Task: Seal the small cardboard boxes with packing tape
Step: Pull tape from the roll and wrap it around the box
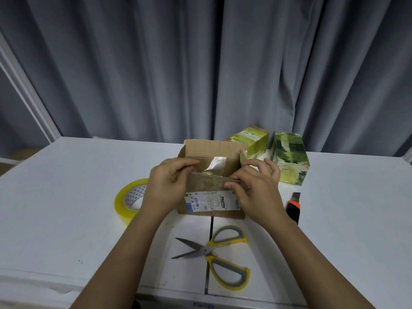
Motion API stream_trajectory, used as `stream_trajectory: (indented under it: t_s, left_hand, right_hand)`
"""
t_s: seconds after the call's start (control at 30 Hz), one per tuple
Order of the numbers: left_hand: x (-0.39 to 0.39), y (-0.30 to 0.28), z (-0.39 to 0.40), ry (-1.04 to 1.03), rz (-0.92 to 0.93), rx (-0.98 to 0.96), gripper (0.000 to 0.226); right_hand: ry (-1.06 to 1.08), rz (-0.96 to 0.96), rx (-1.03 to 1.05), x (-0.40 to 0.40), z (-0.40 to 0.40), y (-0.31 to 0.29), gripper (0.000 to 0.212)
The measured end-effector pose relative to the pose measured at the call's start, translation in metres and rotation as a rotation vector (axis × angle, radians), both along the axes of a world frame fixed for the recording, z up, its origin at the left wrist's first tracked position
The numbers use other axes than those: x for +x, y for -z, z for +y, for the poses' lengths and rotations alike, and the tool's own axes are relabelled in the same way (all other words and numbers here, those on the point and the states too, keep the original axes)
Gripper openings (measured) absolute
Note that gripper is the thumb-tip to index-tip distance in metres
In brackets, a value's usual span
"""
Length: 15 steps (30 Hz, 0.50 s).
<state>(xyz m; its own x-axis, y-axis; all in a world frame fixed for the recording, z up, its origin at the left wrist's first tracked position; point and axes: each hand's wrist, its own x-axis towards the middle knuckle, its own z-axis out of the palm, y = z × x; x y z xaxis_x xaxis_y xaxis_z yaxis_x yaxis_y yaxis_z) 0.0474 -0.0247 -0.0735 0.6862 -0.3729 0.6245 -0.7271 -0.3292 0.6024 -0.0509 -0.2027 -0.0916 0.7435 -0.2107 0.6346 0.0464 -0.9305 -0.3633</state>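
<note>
Open scissors nearest, left hand and right hand gripping cardboard box flaps

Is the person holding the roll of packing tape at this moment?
No: the tape roll lies on the table beside the brown box, whose flaps both the left hand and right hand are holding.

Grey pleated curtains behind a white table, white frame at left.
</note>
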Motion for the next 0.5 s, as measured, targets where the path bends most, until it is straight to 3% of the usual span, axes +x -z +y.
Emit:
stream_trajectory:
  t_s: [0.13,0.2,0.33,0.4,0.5]
  left_hand:
    - [-0.014,0.0,-0.007,0.009,-0.537,0.252,0.027]
    - [-0.022,0.005,-0.018,0.045,-0.65,0.369,0.026]
    - [-0.027,0.011,-0.027,0.021,-0.594,0.468,0.02]
    - [-0.025,0.007,-0.029,-0.009,-0.486,0.592,0.01]
    - [-0.024,0.003,-0.033,-0.036,-0.342,0.747,0.016]
  right_hand:
    - [-0.001,0.0,0.009,0.001,0.001,0.002,0.009]
    - [-0.004,-0.002,0.015,0.001,0.0,0.002,0.009]
    - [-0.038,-0.006,-0.002,0.0,-0.001,0.003,0.012]
    - [-0.074,-0.023,-0.046,-0.001,0.0,0.005,0.01]
    - [-0.096,-0.057,-0.092,-0.003,-0.001,0.008,0.005]
